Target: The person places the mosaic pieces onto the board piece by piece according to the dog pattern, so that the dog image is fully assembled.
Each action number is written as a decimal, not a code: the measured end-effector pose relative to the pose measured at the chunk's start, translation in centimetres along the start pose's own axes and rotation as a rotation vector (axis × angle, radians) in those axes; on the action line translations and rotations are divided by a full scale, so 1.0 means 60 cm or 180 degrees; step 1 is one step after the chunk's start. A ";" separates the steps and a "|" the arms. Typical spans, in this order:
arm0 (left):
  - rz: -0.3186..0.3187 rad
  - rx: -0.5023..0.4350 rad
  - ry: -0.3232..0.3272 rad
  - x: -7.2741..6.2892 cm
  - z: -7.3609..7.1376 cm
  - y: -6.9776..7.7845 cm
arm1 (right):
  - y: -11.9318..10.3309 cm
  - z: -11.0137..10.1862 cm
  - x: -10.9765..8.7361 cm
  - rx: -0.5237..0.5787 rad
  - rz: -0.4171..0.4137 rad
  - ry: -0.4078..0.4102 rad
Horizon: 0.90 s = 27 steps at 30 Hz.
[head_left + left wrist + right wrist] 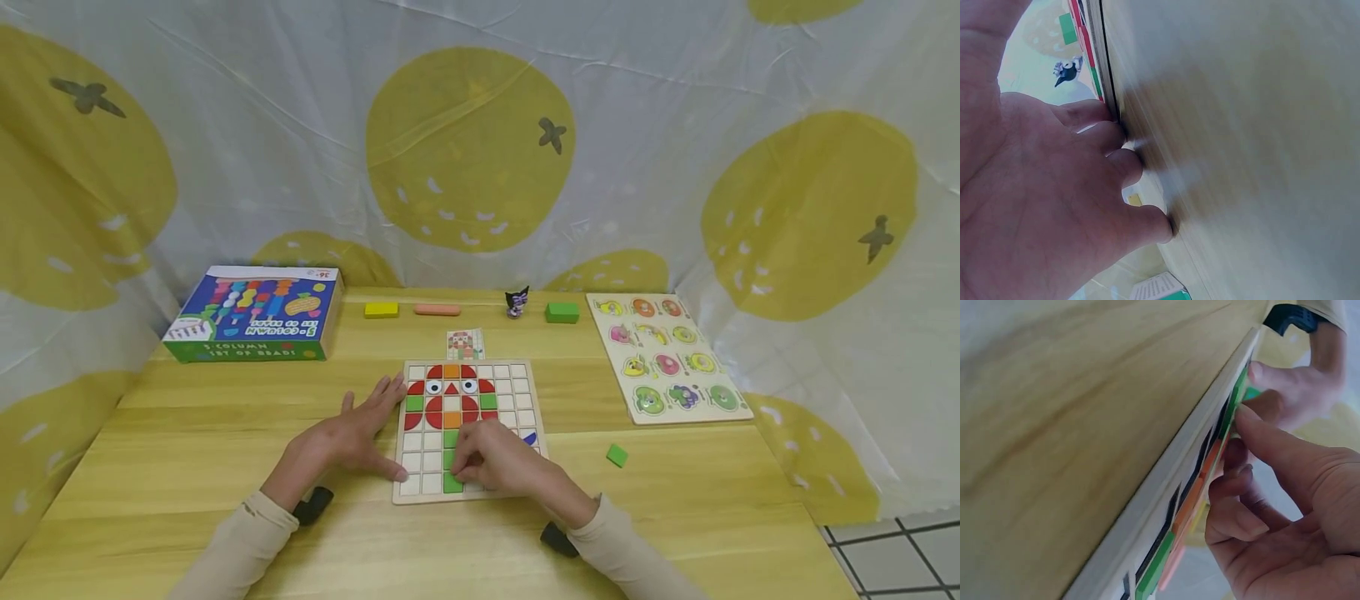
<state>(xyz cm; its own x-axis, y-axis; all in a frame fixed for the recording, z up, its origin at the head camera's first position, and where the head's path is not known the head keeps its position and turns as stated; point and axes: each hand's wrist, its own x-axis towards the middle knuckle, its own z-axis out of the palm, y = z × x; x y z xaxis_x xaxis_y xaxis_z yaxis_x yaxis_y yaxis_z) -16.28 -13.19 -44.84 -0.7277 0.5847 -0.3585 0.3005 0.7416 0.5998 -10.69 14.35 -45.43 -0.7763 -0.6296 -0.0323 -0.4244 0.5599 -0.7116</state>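
A wooden grid board (417,460) lies in the middle of the table, bearing red, orange, green and white pieces in a face-like pattern. Several green square tiles run down the column below the face. My right hand (497,457) is over this column, with thumb and curled forefinger at the lowest green tile (453,482); in the right wrist view the thumb tip meets the edge of a green tile (1230,412). My left hand (358,435) is spread along the board's left side, thumb at the lower left corner and fingertips near the upper left edge. A blue piece (530,438) shows beyond my right hand.
A loose green tile (617,455) lies right of the board. Behind the board are a pattern card (466,343), a yellow block (382,310), a pink stick (437,309), a figurine (516,302) and a green block (562,312). A bead-set box (251,312) and fruit puzzle (667,358) flank them.
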 end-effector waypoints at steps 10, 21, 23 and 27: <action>-0.0007 0.0019 0.0000 0.002 -0.002 0.000 | -0.004 -0.002 0.000 -0.0203 0.0133 0.0011; 0.0008 -0.0017 0.0003 0.001 -0.002 0.001 | 0.033 -0.051 -0.056 -0.0189 -0.0019 0.0624; 0.0000 -0.0026 0.0005 0.000 0.000 0.002 | 0.055 -0.072 -0.087 -0.0162 0.0024 0.0772; -0.0016 -0.0020 0.0023 -0.001 0.002 0.001 | 0.101 -0.104 -0.151 -0.0225 0.0244 0.1119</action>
<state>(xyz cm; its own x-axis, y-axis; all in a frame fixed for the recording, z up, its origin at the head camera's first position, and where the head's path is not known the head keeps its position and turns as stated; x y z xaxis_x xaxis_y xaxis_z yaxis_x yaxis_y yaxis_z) -16.14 -13.15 -44.86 -0.7335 0.5788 -0.3563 0.2931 0.7424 0.6025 -9.15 26.82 -45.09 -0.9147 -0.3676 0.1682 -0.3803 0.6418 -0.6659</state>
